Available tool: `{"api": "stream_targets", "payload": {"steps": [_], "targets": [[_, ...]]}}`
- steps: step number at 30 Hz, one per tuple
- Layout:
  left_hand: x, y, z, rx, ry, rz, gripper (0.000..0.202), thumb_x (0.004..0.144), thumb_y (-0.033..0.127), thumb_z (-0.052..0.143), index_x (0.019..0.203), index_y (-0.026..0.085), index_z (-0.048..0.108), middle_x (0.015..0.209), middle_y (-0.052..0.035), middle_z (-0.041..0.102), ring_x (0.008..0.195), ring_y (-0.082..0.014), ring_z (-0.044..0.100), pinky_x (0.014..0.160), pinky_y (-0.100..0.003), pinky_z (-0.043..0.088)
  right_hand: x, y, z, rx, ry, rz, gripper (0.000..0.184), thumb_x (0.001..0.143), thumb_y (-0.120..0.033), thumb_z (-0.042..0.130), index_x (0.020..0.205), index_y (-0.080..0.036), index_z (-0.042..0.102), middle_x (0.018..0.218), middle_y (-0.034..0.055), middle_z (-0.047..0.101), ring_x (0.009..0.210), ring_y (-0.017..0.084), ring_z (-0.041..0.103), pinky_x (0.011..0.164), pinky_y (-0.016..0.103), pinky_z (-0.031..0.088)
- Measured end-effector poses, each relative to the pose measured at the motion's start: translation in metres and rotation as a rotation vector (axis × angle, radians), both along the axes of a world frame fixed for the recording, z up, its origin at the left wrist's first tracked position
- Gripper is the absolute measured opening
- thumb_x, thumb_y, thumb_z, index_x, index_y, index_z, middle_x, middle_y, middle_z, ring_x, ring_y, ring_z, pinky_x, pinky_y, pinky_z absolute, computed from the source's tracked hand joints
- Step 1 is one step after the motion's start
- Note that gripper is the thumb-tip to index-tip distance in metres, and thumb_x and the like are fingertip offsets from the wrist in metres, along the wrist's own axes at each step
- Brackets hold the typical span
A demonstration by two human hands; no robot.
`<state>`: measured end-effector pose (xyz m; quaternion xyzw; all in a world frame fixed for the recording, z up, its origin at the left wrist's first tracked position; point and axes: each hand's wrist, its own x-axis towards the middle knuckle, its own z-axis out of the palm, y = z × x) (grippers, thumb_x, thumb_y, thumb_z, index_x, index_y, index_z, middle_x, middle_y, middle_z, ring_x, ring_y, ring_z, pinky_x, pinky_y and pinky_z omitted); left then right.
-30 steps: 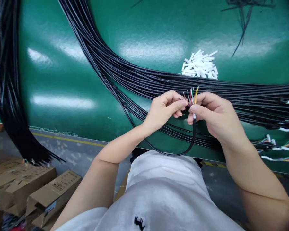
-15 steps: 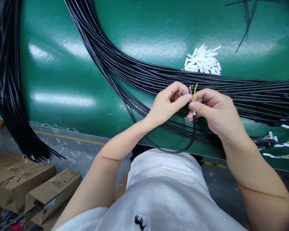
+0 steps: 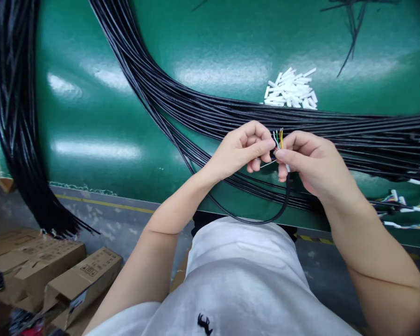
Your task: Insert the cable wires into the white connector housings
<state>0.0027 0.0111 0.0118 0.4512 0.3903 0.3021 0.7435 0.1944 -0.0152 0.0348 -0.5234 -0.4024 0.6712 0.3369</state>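
Observation:
A black cable (image 3: 287,193) loops up from the table's near edge to my hands. Its end carries a short white sleeve and thin coloured wires (image 3: 282,139), among them yellow, green and white. My right hand (image 3: 310,156) pinches these wires just above the sleeve, thumb against forefinger. Close on its left, my left hand (image 3: 247,148) is closed, thumb pressed to the fingers, on some of the same wires; a pale one sticks out below the fingertips. Which wires each hand grips is partly hidden by the fingers.
A thick bundle of black cables (image 3: 203,102) crosses the green table (image 3: 91,116). White tube pieces (image 3: 290,88) lie heaped behind it. Another cable bundle (image 3: 14,93) hangs over the left edge, above cardboard boxes (image 3: 86,273). Finished-looking coloured wire ends (image 3: 411,226) lie at right.
The coloured wires are fanned differently, with yellow and green ones now standing apart between the hands. A pale wire now points down-left under my left fingers. The view has shifted slightly.

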Motion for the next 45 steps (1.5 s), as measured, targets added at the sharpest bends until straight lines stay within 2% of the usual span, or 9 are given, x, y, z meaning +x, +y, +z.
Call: {"api": "stream_targets", "payload": {"steps": [8,11,14,19,23,27,31,40,45], "targets": [[0.006,-0.002,-0.003,-0.158,-0.142,0.085,0.057,0.073,0.060,0.092,0.083,0.021,0.052,0.070,0.0088,0.055,0.042,0.0029,0.031,0.038,-0.019,0.017,0.005,-0.002,0.000,0.133,-0.032,0.083,0.048,0.068,-0.040,0.101,0.100,-0.028,0.067,0.065,-0.0099,0.050,0.047,0.010,0.043,0.045,0.029,0.036],[0.008,-0.003,-0.005,-0.284,-0.175,-0.002,0.061,0.067,0.061,0.095,0.079,0.021,0.050,0.061,0.0111,0.039,0.042,0.0020,0.021,0.038,-0.020,0.010,0.004,-0.007,0.003,0.287,-0.250,0.116,0.030,0.080,-0.033,0.090,0.083,-0.028,0.061,0.058,-0.0088,0.039,0.051,0.011,0.034,0.052,0.031,0.032],[0.010,-0.006,-0.005,-0.307,-0.171,-0.053,0.059,0.069,0.063,0.093,0.077,0.022,0.050,0.054,0.0125,0.028,0.042,-0.0006,0.018,0.039,-0.021,0.011,0.002,-0.012,0.002,0.394,-0.344,0.052,0.047,0.085,-0.038,0.085,0.067,-0.026,0.044,0.060,-0.0052,0.039,0.056,0.012,0.033,0.057,0.033,0.033],[0.012,-0.013,-0.005,0.173,0.071,0.155,0.051,0.082,0.066,0.082,0.077,0.021,0.058,0.063,0.0064,0.050,0.052,-0.0050,0.038,0.050,-0.023,0.030,0.004,-0.013,-0.002,0.443,-0.377,-0.079,0.041,0.091,-0.044,0.081,0.070,-0.027,0.051,0.086,0.0028,0.056,0.072,0.019,0.055,0.063,0.036,0.045],[0.004,-0.013,-0.011,0.675,0.273,0.218,0.037,0.097,0.055,0.070,0.084,0.020,0.068,0.074,0.0016,0.065,0.065,-0.0089,0.053,0.064,-0.026,0.042,0.006,-0.009,-0.004,0.406,-0.361,-0.052,0.032,0.086,-0.041,0.087,0.078,-0.027,0.060,0.081,-0.0007,0.056,0.062,0.015,0.053,0.055,0.034,0.041],[-0.010,0.000,-0.012,1.074,0.421,0.094,0.027,0.104,0.041,0.060,0.089,0.021,0.071,0.075,0.0000,0.065,0.065,-0.0097,0.055,0.063,-0.025,0.037,0.008,-0.004,-0.005,0.424,-0.354,-0.019,0.018,0.089,-0.039,0.082,0.083,-0.026,0.071,0.083,0.0016,0.062,0.069,0.018,0.058,0.056,0.033,0.043],[-0.016,0.019,-0.003,1.280,0.606,-0.135,0.034,0.107,0.040,0.050,0.084,0.023,0.068,0.069,0.0002,0.057,0.061,-0.0107,0.049,0.056,-0.027,0.023,0.012,0.001,0.001,0.471,-0.331,-0.010,0.012,0.085,-0.030,0.079,0.077,-0.026,0.072,0.085,0.0037,0.063,0.078,0.020,0.060,0.059,0.033,0.046],[-0.001,0.042,0.008,1.217,0.513,-0.384,0.032,0.107,0.040,0.050,0.089,0.023,0.069,0.078,-0.0015,0.065,0.069,-0.0124,0.056,0.062,-0.027,0.031,0.036,0.009,0.009,0.276,-0.308,0.083,0.017,0.088,-0.036,0.077,0.077,-0.024,0.072,0.057,-0.0035,0.060,0.051,0.014,0.051,0.059,0.033,0.038],[0.015,0.093,-0.002,0.968,0.563,-0.173,0.013,0.100,0.027,0.062,0.102,0.022,0.073,0.100,-0.0060,0.072,0.091,-0.0184,0.063,0.086,-0.033,0.044,0.046,0.012,0.005,0.404,-0.363,-0.130,0.010,0.088,-0.028,0.080,0.079,-0.028,0.076,0.087,0.0025,0.068,0.074,0.021,0.061,0.074,0.038,0.044]]}}
